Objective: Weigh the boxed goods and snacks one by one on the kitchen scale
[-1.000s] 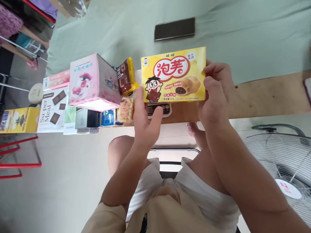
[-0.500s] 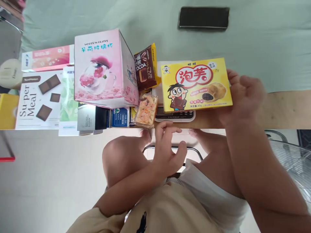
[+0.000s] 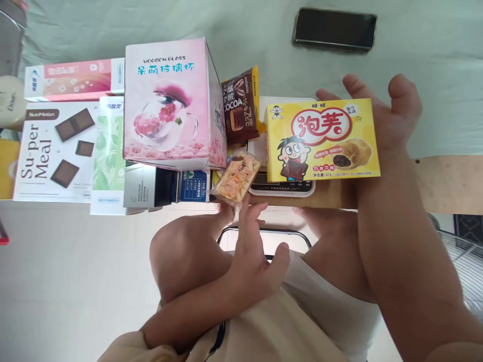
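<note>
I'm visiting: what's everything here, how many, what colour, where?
cloth: one, pale green, top
table: one, brown, front
phone: one, black, on cloth
pastry box: one, yellow, over scale
scale: one, white, centre
cocoa packet: one, brown, centre
biscuit packet: one, beige, front edge
mug box: one, pink, left half
chocolate box: one, white, left
flat box: one, pink, upper left
leaf box: one, green and white, front edge
small box: one, grey, front edge
blue box: one, blue, front edge
cut-off box: one, yellow, left edge
round thing: one, cream, left edge
grille: one, grey, right edge
shirt: one, beige, bottom
shorts: one, white, bottom
legs: two, bare, bottom
left hand: one, bare, near biscuit packet
right hand: one, bare, beside pastry box
</note>
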A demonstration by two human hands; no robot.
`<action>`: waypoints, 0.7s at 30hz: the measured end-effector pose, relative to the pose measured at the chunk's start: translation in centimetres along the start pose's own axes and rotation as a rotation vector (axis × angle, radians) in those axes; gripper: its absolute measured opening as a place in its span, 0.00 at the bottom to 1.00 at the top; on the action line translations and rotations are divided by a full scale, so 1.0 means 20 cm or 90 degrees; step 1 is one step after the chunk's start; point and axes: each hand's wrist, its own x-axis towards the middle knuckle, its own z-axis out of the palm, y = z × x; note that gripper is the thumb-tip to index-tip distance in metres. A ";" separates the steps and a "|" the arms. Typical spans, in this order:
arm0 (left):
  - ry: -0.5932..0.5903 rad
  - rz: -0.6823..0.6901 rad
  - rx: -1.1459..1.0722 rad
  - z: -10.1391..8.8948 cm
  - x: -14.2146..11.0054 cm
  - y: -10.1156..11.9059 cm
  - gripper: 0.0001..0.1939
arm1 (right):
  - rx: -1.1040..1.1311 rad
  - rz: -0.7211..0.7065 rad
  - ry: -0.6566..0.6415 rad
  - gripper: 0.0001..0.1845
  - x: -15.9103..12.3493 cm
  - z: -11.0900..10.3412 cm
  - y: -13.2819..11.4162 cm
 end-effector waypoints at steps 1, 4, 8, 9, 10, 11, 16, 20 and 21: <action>-0.013 -0.003 0.005 -0.01 0.00 0.00 0.35 | -0.001 -0.008 -0.008 0.24 0.00 0.02 0.00; -0.041 -0.024 0.005 -0.04 0.01 0.00 0.32 | -0.002 -0.042 -0.033 0.36 -0.02 0.06 0.01; -0.045 -0.062 -0.014 -0.05 0.03 0.00 0.27 | -0.036 -0.039 -0.004 0.38 0.00 0.06 0.01; -0.041 -0.062 -0.011 -0.05 0.04 0.00 0.26 | -0.047 -0.034 -0.007 0.35 0.01 0.05 0.01; -0.038 -0.060 -0.008 -0.05 0.04 0.00 0.25 | -0.058 -0.022 -0.016 0.31 0.03 0.04 0.01; -0.037 -0.053 -0.008 -0.05 0.05 0.00 0.24 | -0.066 -0.011 -0.021 0.27 0.04 0.02 0.00; -0.058 -0.009 -0.033 -0.02 0.06 0.02 0.20 | -0.078 -0.023 0.003 0.26 0.02 -0.07 -0.02; -0.085 0.006 -0.031 0.01 0.09 0.03 0.18 | -0.076 -0.062 0.068 0.23 -0.02 -0.16 -0.04; -0.079 0.007 -0.026 0.02 0.10 0.03 0.18 | -0.066 -0.073 0.091 0.22 -0.03 -0.19 -0.04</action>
